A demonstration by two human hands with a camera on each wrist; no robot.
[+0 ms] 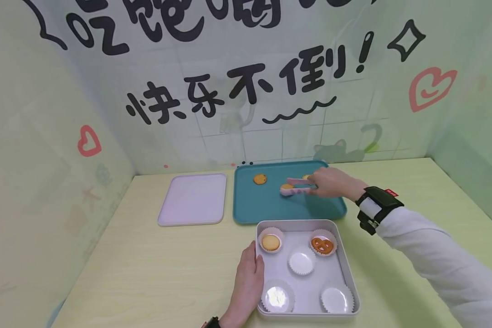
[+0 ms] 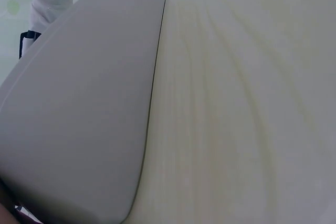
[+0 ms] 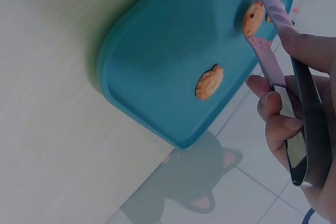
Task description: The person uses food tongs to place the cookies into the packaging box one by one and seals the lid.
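Note:
My right hand (image 1: 330,182) holds a pair of small tongs (image 3: 304,114) with pink tips and a metal body. Between the tips is a round chocolate chip cookie (image 3: 253,19), just above or on the teal tray (image 1: 254,205); whether it is lifted I cannot tell. My left hand (image 1: 248,278) rests along the left wall of a white square box (image 1: 303,225), its thumb by the rim. Inside stand several paper cups: one holds a round cookie (image 1: 270,243), another a pretzel (image 1: 322,246). The left wrist view shows mostly the box's outer wall (image 2: 89,93).
Another round cookie (image 1: 260,179) lies on the teal tray's left part, and a scalloped cookie (image 3: 210,82) near its back edge. A flat lilac tray (image 1: 192,200) sits to the left. Printed walls enclose the wooden table (image 1: 156,269) at the back and sides.

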